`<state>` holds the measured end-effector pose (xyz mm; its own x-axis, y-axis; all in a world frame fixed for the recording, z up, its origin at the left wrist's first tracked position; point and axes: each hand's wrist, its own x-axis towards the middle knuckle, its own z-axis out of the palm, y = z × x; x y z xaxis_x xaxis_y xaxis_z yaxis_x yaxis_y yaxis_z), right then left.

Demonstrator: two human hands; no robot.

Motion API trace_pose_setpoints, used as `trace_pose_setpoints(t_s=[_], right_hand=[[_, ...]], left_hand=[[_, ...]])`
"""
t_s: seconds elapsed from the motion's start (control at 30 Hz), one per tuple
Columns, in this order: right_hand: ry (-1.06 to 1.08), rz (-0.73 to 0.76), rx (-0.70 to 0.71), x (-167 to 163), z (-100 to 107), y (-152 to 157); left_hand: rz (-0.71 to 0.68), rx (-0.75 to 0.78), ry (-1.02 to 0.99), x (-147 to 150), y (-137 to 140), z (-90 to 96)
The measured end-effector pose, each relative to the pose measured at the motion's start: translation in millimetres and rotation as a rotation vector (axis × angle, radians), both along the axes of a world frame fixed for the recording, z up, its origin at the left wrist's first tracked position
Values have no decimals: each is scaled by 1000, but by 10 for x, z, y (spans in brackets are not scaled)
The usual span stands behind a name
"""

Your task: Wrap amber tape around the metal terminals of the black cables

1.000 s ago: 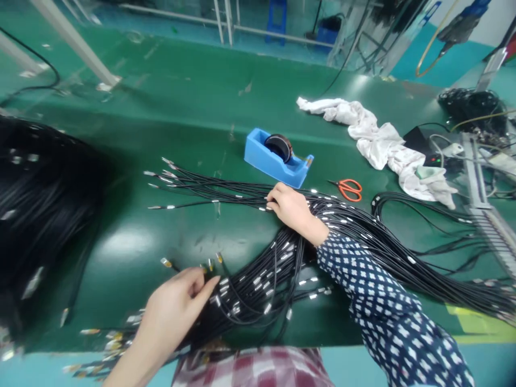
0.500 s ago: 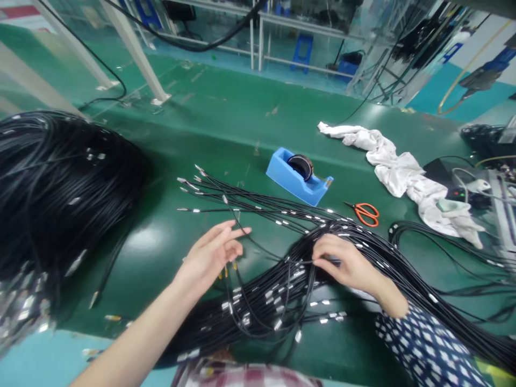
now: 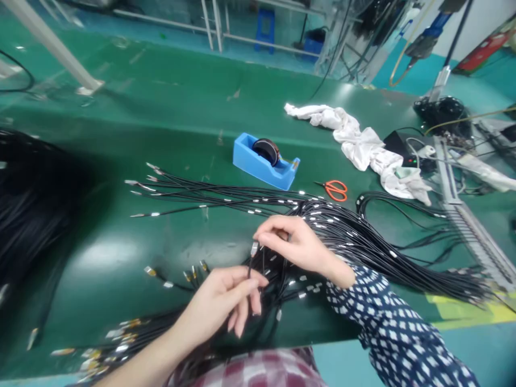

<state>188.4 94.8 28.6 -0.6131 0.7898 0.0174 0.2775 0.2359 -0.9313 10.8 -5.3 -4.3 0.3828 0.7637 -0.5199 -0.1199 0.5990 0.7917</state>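
Note:
My left hand (image 3: pixel 236 295) pinches a thin black cable (image 3: pixel 250 265) between thumb and index finger, with the other fingers loosely curled below. A small white label (image 3: pixel 254 248) wraps the cable just above that grip. My right hand (image 3: pixel 298 244) is closed at the label's upper end, thumb and fingertips together on the same cable; what lies inside its curled fingers is hidden. Under and behind both hands runs a thick bundle of black cables (image 3: pixel 363 236) carrying many white labels. Several cable ends with metal tips (image 3: pixel 151 185) fan out to the left.
A blue tape dispenser (image 3: pixel 262 165) stands beyond the bundle, with orange-handled scissors (image 3: pixel 336 191) to its right. Crumpled white cloth (image 3: pixel 363 145) lies farther back. At left is a big heap of black cables (image 3: pixel 32 209). A ridged metal strip (image 3: pixel 478 242) lies at right.
My left hand has gone from open fingers beside a cable to pinching one. My right hand has moved toward it, and the two now meet at a labelled cable. The view has shifted right.

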Motion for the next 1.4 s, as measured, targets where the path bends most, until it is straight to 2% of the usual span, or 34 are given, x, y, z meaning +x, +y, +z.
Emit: trace_pose_setpoints(t_s=[0.17, 0.3, 0.37, 0.4, 0.43, 0.47, 0.5, 0.57, 0.7, 0.77, 0.87, 0.93, 1.0, 1.1, 1.13, 1.17, 1.23, 1.3, 1.4], right_hand=[[70, 25, -81, -52, -69, -36], [66, 56, -63, 15, -123, -100], [17, 136, -24, 137, -151, -27], [-68, 127, 25, 238, -165, 55], [-191, 77, 84, 370, -179, 165], [-346, -34, 165, 530, -192, 295], [-576, -245, 264, 710, -205, 433], [-758, -455, 304, 1080, -237, 692], [-913, -544, 310, 1541, -362, 985], [-912, -547, 317, 1589, -415, 1035], [-839, -548, 319, 1531, -401, 1028], [-764, -515, 296, 1435, -322, 936], [-648, -417, 242, 1297, -195, 749], [-356, -108, 117, 1051, 67, 358], [-330, 27, 95, 973, 162, 232], [-354, 127, 124, 906, 253, 121], [-468, 244, 274, 807, 396, -36], [-599, 288, 427, 761, 467, -113], [-729, 349, 533, 758, 464, -138]], left_hand=[[-23, 85, 105, -19, 24, 28], [157, 241, 174, 31, 49, 41], [259, 231, 143, 61, 44, 17], [297, 207, 129, 68, 39, 0], [330, 184, 134, 70, 34, -17], [351, 174, 162, 66, 32, -32], [364, 177, 207, 59, 34, -42], [347, 209, 296, 49, 47, -43], [210, 308, 403, 89, 79, 25], [168, 366, 431, 130, 88, 68], [179, 427, 426, 186, 97, 113], [206, 453, 395, 210, 98, 133], [218, 479, 369, 225, 94, 146], [201, 523, 365, 232, 77, 151], [190, 538, 373, 232, 70, 150], [177, 554, 382, 234, 63, 148], [152, 579, 398, 241, 54, 145], [129, 601, 407, 256, 49, 147], [126, 619, 408, 279, 47, 161]])
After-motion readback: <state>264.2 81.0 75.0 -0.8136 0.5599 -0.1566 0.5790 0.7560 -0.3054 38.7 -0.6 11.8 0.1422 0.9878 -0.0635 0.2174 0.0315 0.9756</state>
